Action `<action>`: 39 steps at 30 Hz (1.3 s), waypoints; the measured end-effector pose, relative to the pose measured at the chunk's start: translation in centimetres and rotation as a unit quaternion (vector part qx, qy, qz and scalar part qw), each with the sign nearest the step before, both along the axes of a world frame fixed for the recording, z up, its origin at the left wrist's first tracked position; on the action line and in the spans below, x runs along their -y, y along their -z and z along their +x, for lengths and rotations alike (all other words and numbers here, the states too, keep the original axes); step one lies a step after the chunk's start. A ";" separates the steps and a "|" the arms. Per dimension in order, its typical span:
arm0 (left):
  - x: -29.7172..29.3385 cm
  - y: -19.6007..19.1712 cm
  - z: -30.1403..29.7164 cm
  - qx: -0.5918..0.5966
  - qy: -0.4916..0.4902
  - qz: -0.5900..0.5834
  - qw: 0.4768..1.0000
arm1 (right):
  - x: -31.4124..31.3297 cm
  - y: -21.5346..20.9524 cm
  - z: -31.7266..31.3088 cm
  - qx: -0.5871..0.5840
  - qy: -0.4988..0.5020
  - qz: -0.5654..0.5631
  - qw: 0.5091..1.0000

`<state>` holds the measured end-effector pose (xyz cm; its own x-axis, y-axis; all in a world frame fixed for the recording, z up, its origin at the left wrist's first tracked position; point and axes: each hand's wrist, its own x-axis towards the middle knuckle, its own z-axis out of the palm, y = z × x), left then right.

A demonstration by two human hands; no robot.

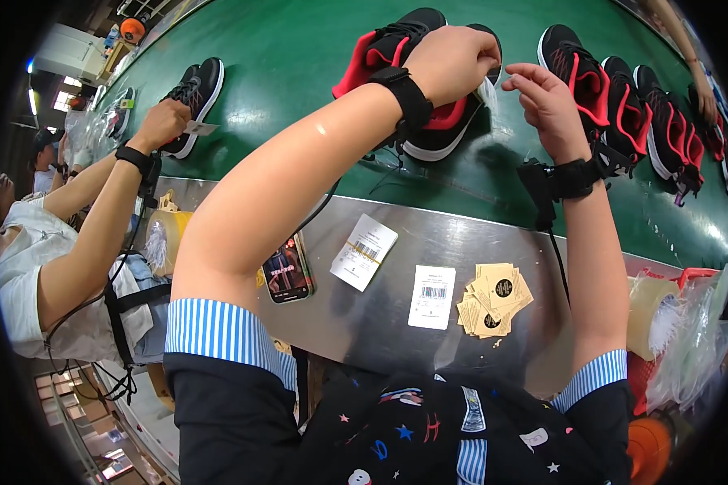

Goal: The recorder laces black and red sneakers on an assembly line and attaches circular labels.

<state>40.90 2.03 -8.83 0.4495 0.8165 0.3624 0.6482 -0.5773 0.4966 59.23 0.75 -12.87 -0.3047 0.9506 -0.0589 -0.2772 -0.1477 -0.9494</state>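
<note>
Left hand (453,61) closed, fisted on black-and-red mesh sneaker (416,81) on green conveyor belt (299,65); right hand (546,101) pinches small white tag (488,90) at sneaker's 3 o'clock.

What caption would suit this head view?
Both hands, left hand and right hand, work at a black-and-red sneaker on a green conveyor belt.

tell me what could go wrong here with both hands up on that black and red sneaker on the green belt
1. The left hand and right hand work at the black and red sneaker over a small white tag; it could slip from the fingers.
2. The forearms hang above the stack of tan paper tags and the smartphone on the steel ledge; a dropped elbow might scatter them.
</note>
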 end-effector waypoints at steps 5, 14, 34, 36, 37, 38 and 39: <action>0.5 0.3 -0.4 -0.011 0.010 -0.020 1.000 | 0.1 -0.1 -1.6 0.090 0.007 0.052 0.995; 1.0 0.7 -1.8 0.051 0.003 -0.120 0.991 | 0.2 -0.8 -2.7 0.117 -0.003 0.057 0.992; 12.1 -3.2 -0.2 -0.045 0.131 0.087 0.987 | 8.3 -6.6 -0.8 0.096 0.016 0.088 0.991; 15.8 -2.9 -0.4 -0.145 0.166 -0.005 0.976 | 10.7 -6.9 0.5 0.150 -0.013 0.120 0.981; 17.4 -2.5 -0.5 -0.186 0.158 -0.025 0.969 | 11.9 -6.7 0.9 0.162 -0.025 0.136 0.977; 18.7 -1.8 -0.8 -0.187 0.156 -0.024 0.970 | 12.7 -6.0 1.5 0.205 -0.063 0.167 0.962; 19.7 -1.0 -1.0 -0.245 0.141 -0.039 0.958 | 13.5 -5.5 2.3 0.243 -0.114 0.168 0.949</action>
<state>39.90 -17.72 -7.84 0.7568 0.6537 -0.0055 0.6385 -0.7374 0.2202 61.53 -12.74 -7.38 -0.5191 0.8533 0.0494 0.2074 0.1818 -0.9612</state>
